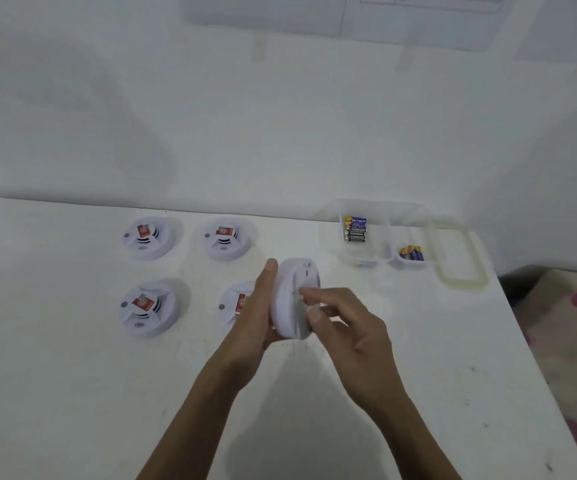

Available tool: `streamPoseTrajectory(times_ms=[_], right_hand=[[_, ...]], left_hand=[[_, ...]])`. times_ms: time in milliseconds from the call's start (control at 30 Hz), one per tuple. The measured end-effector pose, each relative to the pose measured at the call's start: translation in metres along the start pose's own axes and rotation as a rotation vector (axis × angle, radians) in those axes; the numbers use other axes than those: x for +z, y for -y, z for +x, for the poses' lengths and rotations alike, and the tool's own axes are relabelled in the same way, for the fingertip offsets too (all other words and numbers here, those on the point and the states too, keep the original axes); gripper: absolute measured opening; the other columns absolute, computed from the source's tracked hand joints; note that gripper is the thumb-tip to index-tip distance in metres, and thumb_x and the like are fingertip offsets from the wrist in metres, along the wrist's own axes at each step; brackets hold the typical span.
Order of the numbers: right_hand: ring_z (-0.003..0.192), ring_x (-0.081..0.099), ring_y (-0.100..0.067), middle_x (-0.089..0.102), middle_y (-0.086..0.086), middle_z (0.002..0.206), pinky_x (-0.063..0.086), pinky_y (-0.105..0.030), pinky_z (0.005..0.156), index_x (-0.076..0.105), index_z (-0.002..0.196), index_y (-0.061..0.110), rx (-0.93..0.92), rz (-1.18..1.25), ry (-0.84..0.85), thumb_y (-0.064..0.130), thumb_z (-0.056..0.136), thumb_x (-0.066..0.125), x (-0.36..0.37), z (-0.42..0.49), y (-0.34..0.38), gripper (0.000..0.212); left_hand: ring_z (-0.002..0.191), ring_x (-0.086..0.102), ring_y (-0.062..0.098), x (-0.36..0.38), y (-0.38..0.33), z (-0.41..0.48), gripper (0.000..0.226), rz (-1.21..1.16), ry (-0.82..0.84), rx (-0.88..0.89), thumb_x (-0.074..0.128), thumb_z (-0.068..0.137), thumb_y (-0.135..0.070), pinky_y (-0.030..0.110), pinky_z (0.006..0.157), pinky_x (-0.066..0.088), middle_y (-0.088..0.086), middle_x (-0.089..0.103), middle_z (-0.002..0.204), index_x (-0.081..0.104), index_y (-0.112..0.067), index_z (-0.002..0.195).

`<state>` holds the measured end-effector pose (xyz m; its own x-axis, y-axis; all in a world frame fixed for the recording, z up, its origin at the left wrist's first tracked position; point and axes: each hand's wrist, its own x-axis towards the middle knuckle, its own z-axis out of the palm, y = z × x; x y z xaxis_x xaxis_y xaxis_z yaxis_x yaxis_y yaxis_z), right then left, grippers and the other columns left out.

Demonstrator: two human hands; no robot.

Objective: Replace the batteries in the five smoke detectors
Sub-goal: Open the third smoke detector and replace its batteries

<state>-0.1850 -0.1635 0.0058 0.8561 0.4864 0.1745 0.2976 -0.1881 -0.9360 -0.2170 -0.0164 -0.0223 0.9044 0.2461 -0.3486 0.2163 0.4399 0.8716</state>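
Observation:
A white smoke detector is held on edge above the table, its back facing right. My left hand grips it from the left side, thumb up along its rim. My right hand pinches at its back with curled fingers. Several more detectors with red stickers lie face up on the table: two at the back, one at the front left, and one partly hidden behind my left hand. Batteries lie in a clear divided container, with more batteries in its right compartment.
The white table ends at a wall behind and at an edge on the right. A clear lid with a greenish rim lies beside the container. A patterned cloth lies beyond the table's right edge.

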Motion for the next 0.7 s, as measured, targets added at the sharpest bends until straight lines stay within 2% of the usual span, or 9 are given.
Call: streamPoseTrajectory(times_ms=[100, 200, 267, 333, 367, 433, 500, 600, 700], right_hand=[[0.091, 0.062, -0.010, 0.060, 0.007, 0.105, 0.050, -0.012, 0.069, 0.065, 0.108, 0.019, -0.031, -0.103, -0.033, 0.033, 0.088, 0.055, 0.007, -0.006, 0.003, 0.026], [0.076, 0.061, -0.006, 0.058, 0.011, 0.099, 0.047, -0.007, 0.061, 0.065, 0.106, 0.020, 0.011, -0.228, -0.117, 0.041, 0.081, 0.062, 0.015, -0.006, 0.010, 0.033], [0.070, 0.058, -0.004, 0.057, 0.012, 0.095, 0.045, -0.004, 0.059, 0.064, 0.108, 0.022, 0.017, -0.354, -0.124, 0.050, 0.077, 0.062, 0.022, -0.006, 0.016, 0.042], [0.079, 0.056, -0.003, 0.056, 0.010, 0.099, 0.044, -0.003, 0.063, 0.062, 0.114, 0.023, 0.049, -0.459, -0.089, 0.060, 0.074, 0.058, 0.032, -0.007, 0.022, 0.055], [0.087, 0.056, -0.005, 0.055, 0.009, 0.104, 0.046, -0.006, 0.068, 0.059, 0.120, 0.025, 0.076, -0.508, -0.063, 0.065, 0.072, 0.054, 0.037, -0.008, 0.026, 0.063], [0.102, 0.052, -0.008, 0.052, 0.009, 0.116, 0.049, -0.016, 0.079, 0.050, 0.129, 0.028, 0.122, -0.605, -0.017, 0.074, 0.069, 0.049, 0.046, -0.010, 0.032, 0.076], [0.110, 0.047, -0.008, 0.047, 0.010, 0.123, 0.049, -0.021, 0.087, 0.041, 0.134, 0.030, 0.178, -0.683, 0.032, 0.079, 0.069, 0.050, 0.052, -0.010, 0.039, 0.082], [0.112, 0.043, -0.007, 0.042, 0.012, 0.126, 0.044, -0.021, 0.094, 0.031, 0.136, 0.034, 0.242, -0.769, 0.060, 0.082, 0.068, 0.046, 0.061, -0.010, 0.048, 0.085], [0.110, 0.044, -0.009, 0.044, 0.009, 0.124, 0.043, -0.024, 0.094, 0.034, 0.135, 0.031, 0.222, -0.775, 0.010, 0.082, 0.067, 0.045, 0.069, -0.013, 0.050, 0.086]], left_hand=[[0.104, 0.066, 0.025, -0.003, -0.005, -0.008, 0.059, -0.133, 0.049, -0.056, 0.039, 0.076, -0.064, 0.044, 0.089, 0.053, 0.005, 0.067, 0.118, 0.062, -0.030, 0.118], [0.094, 0.068, 0.030, -0.015, -0.008, -0.014, 0.054, -0.307, 0.024, -0.104, 0.035, 0.082, -0.057, 0.044, 0.079, 0.057, 0.012, 0.070, 0.110, 0.072, -0.025, 0.104], [0.097, 0.066, 0.033, -0.021, -0.007, -0.017, 0.056, -0.376, 0.068, -0.145, 0.030, 0.090, -0.055, 0.045, 0.081, 0.055, 0.015, 0.068, 0.115, 0.070, -0.022, 0.110], [0.104, 0.061, 0.035, -0.027, -0.008, -0.018, 0.057, -0.394, 0.061, -0.166, 0.025, 0.096, -0.050, 0.045, 0.084, 0.054, 0.018, 0.062, 0.123, 0.062, -0.016, 0.122], [0.103, 0.063, 0.034, -0.030, -0.007, -0.018, 0.056, -0.391, 0.045, -0.165, 0.023, 0.097, -0.047, 0.043, 0.081, 0.056, 0.018, 0.063, 0.122, 0.063, -0.016, 0.121], [0.091, 0.069, 0.028, -0.030, -0.009, -0.021, 0.058, -0.403, 0.053, -0.137, 0.022, 0.099, -0.042, 0.037, 0.071, 0.058, 0.013, 0.070, 0.108, 0.074, -0.019, 0.101], [0.083, 0.071, 0.024, -0.031, -0.010, -0.023, 0.061, -0.403, 0.060, -0.120, 0.021, 0.100, -0.040, 0.034, 0.068, 0.059, 0.009, 0.073, 0.097, 0.078, -0.022, 0.087], [0.086, 0.069, 0.025, -0.035, -0.012, -0.024, 0.059, -0.393, 0.041, -0.123, 0.022, 0.099, -0.042, 0.034, 0.068, 0.058, 0.009, 0.073, 0.098, 0.077, -0.022, 0.091], [0.084, 0.070, 0.024, -0.038, -0.012, -0.025, 0.061, -0.370, 0.051, -0.122, 0.021, 0.100, -0.040, 0.033, 0.067, 0.058, 0.008, 0.073, 0.095, 0.078, -0.024, 0.087]])
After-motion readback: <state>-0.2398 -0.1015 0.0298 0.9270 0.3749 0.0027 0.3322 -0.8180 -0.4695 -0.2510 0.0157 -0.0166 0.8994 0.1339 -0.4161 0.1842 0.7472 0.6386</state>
